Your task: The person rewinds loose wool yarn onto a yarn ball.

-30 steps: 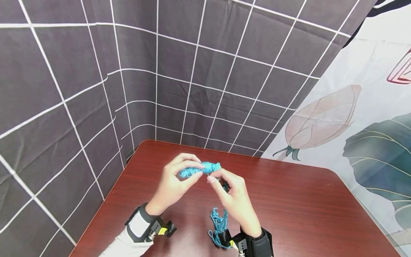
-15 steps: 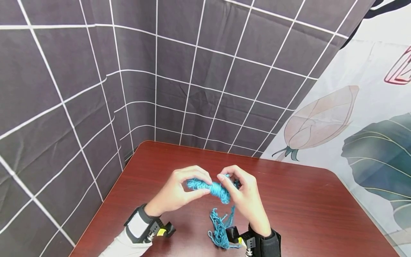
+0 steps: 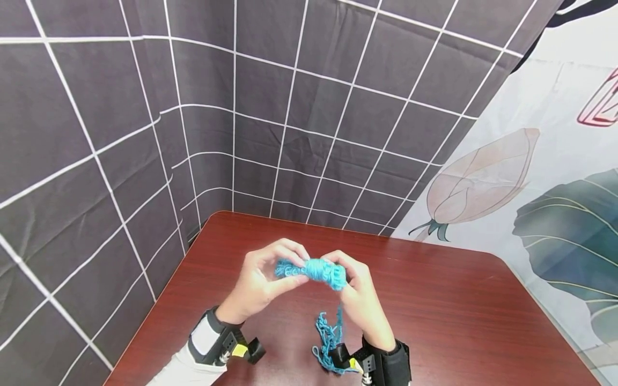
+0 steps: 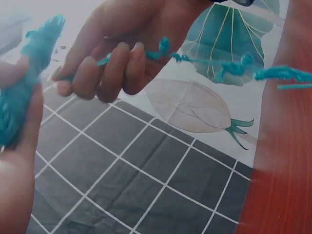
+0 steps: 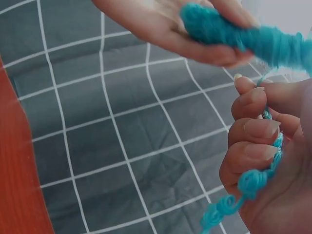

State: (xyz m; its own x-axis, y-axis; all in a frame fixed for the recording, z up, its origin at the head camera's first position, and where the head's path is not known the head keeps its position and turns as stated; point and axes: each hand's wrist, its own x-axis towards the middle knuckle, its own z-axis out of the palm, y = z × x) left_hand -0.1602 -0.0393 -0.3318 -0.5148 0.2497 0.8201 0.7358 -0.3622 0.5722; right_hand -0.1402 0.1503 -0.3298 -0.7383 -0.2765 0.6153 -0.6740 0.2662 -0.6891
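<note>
A person is holding a bundle of bright blue yarn (image 3: 318, 270) above the tabletop (image 3: 463, 311), in the space between both hands. The left hand (image 3: 258, 276) is pinching it, the thumb lying on one side and the fingers curving over the other, with one end of the bundle sitting inside the grip. The middle is wearing neat wraps of yarn, and the far end is reaching toward the right hand (image 3: 358, 289); whether that end is touching the right hand is hard to tell.

The right hand's fingers are curling in and clamping on a yarn strand (image 5: 277, 148), which is crossing the palm. A thin length is rising from the fingertips toward the bundle, while the other end — knotted into small lumps — is trailing out below the hand. A loose tangle of yarn (image 3: 329, 340) is lying on the tabletop near the right wrist.

Each wrist is carrying a dark strap with a small black camera. Behind the tabletop a grey cloth (image 3: 270, 128) with white grid lines is hanging; to the right, a white cloth (image 3: 507, 107) is showing a pink bud and a large green leaf.
</note>
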